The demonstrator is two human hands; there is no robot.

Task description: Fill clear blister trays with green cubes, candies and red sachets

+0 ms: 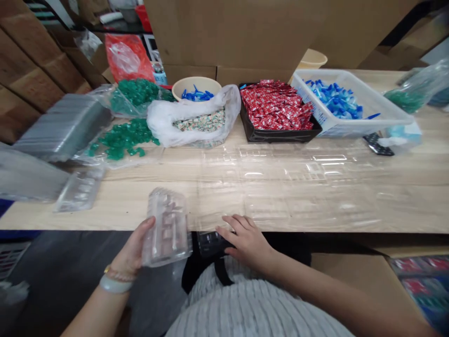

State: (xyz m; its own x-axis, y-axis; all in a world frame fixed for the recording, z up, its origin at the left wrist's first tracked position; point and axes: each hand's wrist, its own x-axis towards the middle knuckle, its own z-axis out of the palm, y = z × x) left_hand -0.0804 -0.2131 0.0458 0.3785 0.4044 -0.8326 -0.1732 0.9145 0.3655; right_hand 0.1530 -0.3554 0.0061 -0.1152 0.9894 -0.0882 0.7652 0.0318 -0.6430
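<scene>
My left hand (pixel 135 243) grips a stack of clear plastic trays (pixel 168 229) by its left side, held up at the table's front edge. My right hand (pixel 243 236) has its fingers spread over the front edge, touching a clear tray (pixel 210 241) that juts out past the edge above my lap. Several clear trays (pixel 259 206), hard to tell apart, are laid out in rows on the wooden table to the right of that. Whether the right fingers press on the tray or only rest there is blurred.
Along the back stand green pieces (pixel 122 138), a white bag of small packets (pixel 161 121), a cream bowl (pixel 178 89), a black box of red packets (pixel 280 135) and a white bin (pixel 372 124). Stacked clear plastic (pixel 66 126) lies at left. An open cardboard box (pixel 361 281) sits below right.
</scene>
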